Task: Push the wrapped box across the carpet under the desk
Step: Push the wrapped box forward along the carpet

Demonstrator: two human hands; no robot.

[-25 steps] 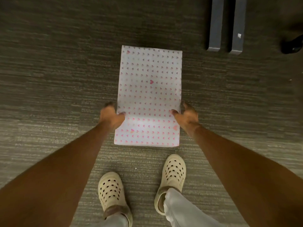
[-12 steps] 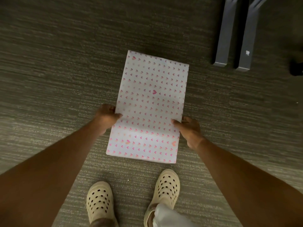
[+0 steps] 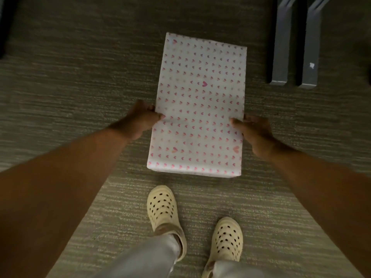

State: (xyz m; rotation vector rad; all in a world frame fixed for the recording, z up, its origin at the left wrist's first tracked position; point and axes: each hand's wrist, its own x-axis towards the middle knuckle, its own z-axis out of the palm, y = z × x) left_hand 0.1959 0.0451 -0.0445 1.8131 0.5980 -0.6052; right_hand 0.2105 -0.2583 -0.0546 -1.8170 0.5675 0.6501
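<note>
The wrapped box [image 3: 198, 105] is a flat rectangle in white paper printed with small pink hearts, lying on the grey carpet [image 3: 70, 87] straight ahead of me. My left hand [image 3: 141, 120] clasps its left long edge, thumb on top. On the right long edge sits my right hand [image 3: 254, 132], thumb on the paper and fingers down the side. Both hands hold the half of the box nearer me. The far end of the box lies in shadow.
Two grey metal desk feet [image 3: 292, 57] lie on the carpet just right of the box's far end. A dark edge [image 3: 4, 27] shows at the top left. My two feet in cream perforated clogs [image 3: 162, 209] stand close behind the box.
The box has slid away from my feet and now lies alongside the desk feet. My feet have stepped: the right one now stands behind the left. Both hands kept their grip on the sides.
</note>
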